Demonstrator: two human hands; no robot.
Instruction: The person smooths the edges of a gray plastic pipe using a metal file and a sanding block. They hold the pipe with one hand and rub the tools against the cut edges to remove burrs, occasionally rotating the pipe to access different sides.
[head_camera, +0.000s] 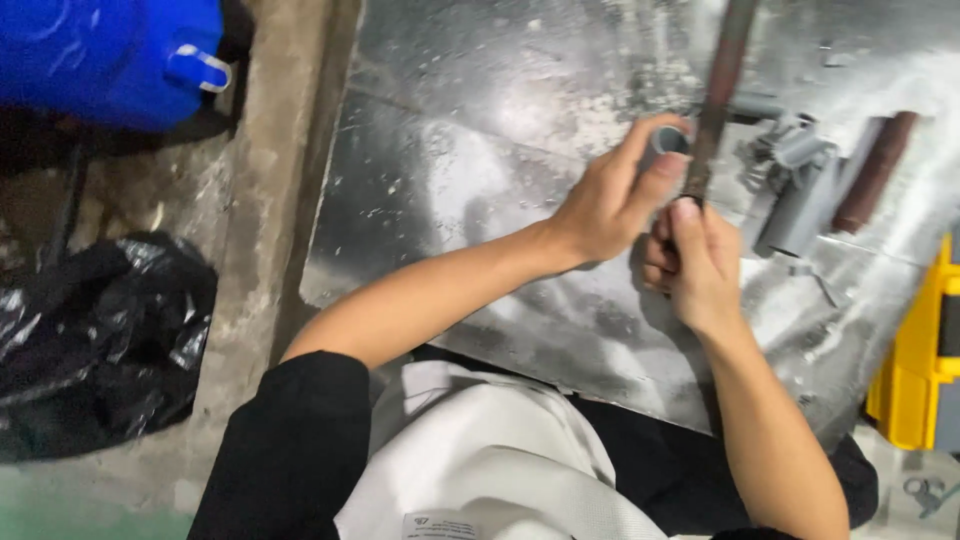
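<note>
Left hand (605, 200) pinches grey pipe piece (668, 140); right hand (692, 262) grips file (716, 95).

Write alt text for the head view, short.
Seen from above, a person's left hand holds a short grey pipe piece while the right hand grips a long rusty file against it, over a scuffed metal sheet. More grey pipe fittings lie beside them.

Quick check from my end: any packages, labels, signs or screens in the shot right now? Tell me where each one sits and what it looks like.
Label: small white rectangular tag with dark print, on the white apron at the bottom edge.
Blue container: top left corner, rounded, with a white handle.
Black bag: left on the floor, crumpled and glossy.
No signs or screens.
</note>
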